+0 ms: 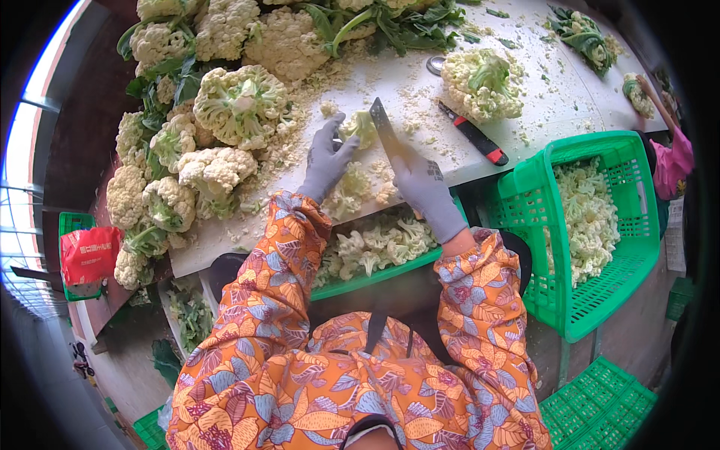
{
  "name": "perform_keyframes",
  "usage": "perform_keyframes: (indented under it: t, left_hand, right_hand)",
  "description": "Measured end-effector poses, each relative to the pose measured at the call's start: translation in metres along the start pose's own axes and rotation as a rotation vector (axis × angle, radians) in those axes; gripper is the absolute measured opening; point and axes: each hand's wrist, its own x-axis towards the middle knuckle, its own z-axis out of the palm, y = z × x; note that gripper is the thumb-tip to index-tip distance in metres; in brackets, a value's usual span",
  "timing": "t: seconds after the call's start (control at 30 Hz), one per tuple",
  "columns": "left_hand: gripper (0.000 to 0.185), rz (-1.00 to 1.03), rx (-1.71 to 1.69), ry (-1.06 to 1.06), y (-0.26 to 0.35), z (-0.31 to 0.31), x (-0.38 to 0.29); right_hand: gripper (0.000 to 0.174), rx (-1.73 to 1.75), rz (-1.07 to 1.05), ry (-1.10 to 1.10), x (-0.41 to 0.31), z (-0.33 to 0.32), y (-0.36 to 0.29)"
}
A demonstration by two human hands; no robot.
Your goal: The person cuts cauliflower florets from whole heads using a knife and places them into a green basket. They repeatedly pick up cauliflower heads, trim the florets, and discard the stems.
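My left hand [329, 157], in a grey glove, has its thumb and forefinger at the left side of a cauliflower piece [360, 128] on the white tabletop [388, 79]; whether it grips the piece cannot be told. In my gloved right hand [419, 183] is a knife [385, 125], its blade pointing up and away, just right of that piece. Cut florets [351, 188] lie between my hands. Below the table edge, a green crate [382, 271] holds many florets. A whole cauliflower [484, 84] rests beyond my right hand, beside a red and black utility knife [478, 138].
Whole cauliflowers [242, 107] with leaves are heaped at left and top left. At right, a tilted green crate [613, 298] holds florets. Another person's hand [649, 90] touches a cauliflower at far right. A red bag [90, 255] sits on a crate at far left.
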Motion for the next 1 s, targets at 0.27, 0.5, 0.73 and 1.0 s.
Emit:
perform_keyframes:
  t: [0.27, 0.5, 0.73, 1.0]
  left_hand:
    - [0.042, -0.066, 0.001, 0.064, -0.019, 0.008, 0.002]
    - [0.041, -0.019, -0.055, 0.057, -0.023, 0.019, -0.004]
    - [0.039, -0.102, -0.228, 0.116, -0.01, 0.015, -0.003]
    - [0.037, -0.148, -0.266, 0.13, -0.031, 0.016, -0.002]
  right_hand:
    - [0.023, -0.006, -0.362, 0.337, 0.003, -0.024, -0.044]
    - [0.032, 0.184, 0.233, -0.122, 0.013, -0.005, 0.0]
    - [0.019, -0.091, -0.222, 0.059, -0.001, -0.025, -0.028]
    - [0.018, -0.48, -0.266, 0.037, 0.0, 0.007, -0.029]
